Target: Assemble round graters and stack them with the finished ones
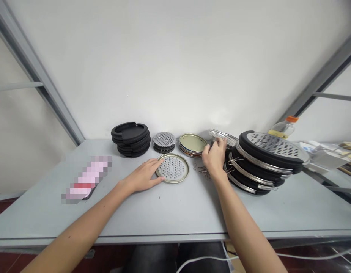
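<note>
A round metal lid with a perforated disc inside it (173, 168) lies flat on the table. My left hand (147, 175) grips its left edge between thumb and fingers. Farther right, my right hand (215, 155) is beside a shiny metal ring (217, 133), fingers curled; what they hold, if anything, is hidden. Between the hands are a stack of round lids (193, 143) and a few small metal hooks (203, 171). A small stack of perforated discs (164, 139) stands behind the lid.
Black round rings (131, 138) are stacked at the left rear. A tall leaning stack of black and silver assemblies (266, 163) stands right, with an orange-capped bottle (283, 128) behind. A pixelated pink object (88, 176) lies left on the grey table (169, 216).
</note>
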A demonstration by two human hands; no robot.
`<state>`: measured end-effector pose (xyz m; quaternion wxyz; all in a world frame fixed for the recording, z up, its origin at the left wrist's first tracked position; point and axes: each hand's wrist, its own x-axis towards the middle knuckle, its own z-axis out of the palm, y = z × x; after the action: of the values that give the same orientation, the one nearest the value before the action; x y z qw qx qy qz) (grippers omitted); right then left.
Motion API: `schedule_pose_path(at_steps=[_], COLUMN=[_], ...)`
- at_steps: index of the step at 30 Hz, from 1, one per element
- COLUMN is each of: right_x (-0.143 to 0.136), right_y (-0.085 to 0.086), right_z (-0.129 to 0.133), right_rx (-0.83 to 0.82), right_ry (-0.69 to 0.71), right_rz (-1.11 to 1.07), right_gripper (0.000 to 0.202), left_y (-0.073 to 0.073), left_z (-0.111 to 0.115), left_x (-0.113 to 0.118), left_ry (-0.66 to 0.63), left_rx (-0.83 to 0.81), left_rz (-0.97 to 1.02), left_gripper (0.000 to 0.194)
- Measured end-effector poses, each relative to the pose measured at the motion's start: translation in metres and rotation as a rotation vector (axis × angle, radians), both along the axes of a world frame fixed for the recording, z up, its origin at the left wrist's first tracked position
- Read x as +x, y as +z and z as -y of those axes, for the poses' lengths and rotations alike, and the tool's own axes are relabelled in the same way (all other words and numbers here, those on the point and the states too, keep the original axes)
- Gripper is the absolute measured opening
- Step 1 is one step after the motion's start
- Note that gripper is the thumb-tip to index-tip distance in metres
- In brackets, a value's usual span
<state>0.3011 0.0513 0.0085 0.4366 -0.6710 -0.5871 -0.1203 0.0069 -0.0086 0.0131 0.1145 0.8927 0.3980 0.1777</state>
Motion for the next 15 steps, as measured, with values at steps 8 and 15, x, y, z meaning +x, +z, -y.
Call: schedule_pose_path(at_steps=[8, 15], right_x=[-0.006, -0.017], right_y=[0.007, 0.016], right_z=[0.005, 0.013], right_rx=[0.029, 0.112], right_ry=[0.033, 0.052], right_rz=[0.027, 0.069], right_gripper=[0.042, 0.040], left_y=[0.000, 0.001], left_z=[0.000, 0.001], left_x=[0.000, 0.001], left_ry=[0.005, 0.014], left_rx=[0.001, -0.004], left_rz=[-0.020, -0.042], left_gripper=[0.065, 0.066])
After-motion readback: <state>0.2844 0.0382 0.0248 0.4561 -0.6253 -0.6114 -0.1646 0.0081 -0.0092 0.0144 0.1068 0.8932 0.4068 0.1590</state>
